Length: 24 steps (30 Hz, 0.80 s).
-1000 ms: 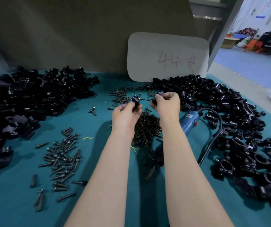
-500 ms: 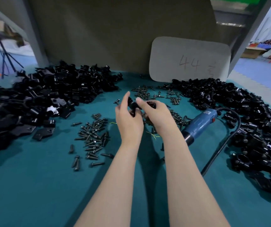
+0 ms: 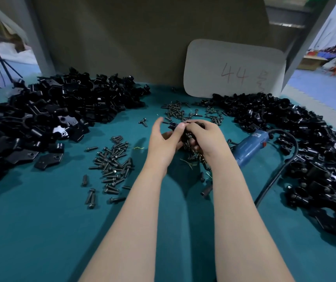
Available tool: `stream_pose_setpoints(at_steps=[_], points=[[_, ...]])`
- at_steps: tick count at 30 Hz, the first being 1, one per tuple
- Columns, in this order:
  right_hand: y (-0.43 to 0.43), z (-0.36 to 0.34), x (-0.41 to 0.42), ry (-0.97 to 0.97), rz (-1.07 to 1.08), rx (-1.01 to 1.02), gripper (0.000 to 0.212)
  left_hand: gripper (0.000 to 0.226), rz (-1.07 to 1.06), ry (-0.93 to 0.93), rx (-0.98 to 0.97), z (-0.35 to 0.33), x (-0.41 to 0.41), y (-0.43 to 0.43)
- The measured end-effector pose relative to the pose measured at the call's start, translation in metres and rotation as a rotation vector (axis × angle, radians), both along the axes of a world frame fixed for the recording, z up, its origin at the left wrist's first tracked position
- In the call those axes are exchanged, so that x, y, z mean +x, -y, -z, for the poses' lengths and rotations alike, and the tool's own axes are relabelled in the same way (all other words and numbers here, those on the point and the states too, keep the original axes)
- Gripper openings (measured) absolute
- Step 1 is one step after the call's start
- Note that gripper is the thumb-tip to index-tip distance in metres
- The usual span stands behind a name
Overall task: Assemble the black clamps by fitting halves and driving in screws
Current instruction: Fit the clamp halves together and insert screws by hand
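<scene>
Spreading beneath everything, a teal mat (image 3: 41, 231) was recorded. Clamp halves (image 3: 47, 119) were heaped far left of the blue power tool (image 3: 250, 146), clamps (image 3: 305, 149) right of it, loose screws (image 3: 114, 165) left of it. Just left of the tool, one clamp (image 3: 189, 135) was gripped: right hand (image 3: 205, 137) curled over it, left hand (image 3: 163, 145) thumb pressed on, forefinger raised apart.

Grey card (image 3: 234, 68) on teal tabletop (image 3: 41, 241)

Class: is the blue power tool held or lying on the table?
Lying. The blue power tool rests on the table; neither left hand nor right hand grips it.
</scene>
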State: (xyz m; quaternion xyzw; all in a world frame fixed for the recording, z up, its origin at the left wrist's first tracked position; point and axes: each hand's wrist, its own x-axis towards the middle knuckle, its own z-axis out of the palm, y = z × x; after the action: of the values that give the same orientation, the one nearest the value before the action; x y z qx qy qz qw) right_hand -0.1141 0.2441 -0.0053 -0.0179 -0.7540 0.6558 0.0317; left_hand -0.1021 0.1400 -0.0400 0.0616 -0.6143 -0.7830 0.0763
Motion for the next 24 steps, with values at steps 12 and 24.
stream_pose_setpoints(at_steps=[12,24], points=[[0.009,0.0,0.005,-0.069,-0.028,0.034,0.006,0.028,-0.116,-0.105,-0.063,-0.005,0.004,-0.001],[0.014,-0.008,0.007,-0.136,-0.043,-0.001,0.008,0.025,0.019,-0.053,0.057,-0.006,0.002,-0.005]])
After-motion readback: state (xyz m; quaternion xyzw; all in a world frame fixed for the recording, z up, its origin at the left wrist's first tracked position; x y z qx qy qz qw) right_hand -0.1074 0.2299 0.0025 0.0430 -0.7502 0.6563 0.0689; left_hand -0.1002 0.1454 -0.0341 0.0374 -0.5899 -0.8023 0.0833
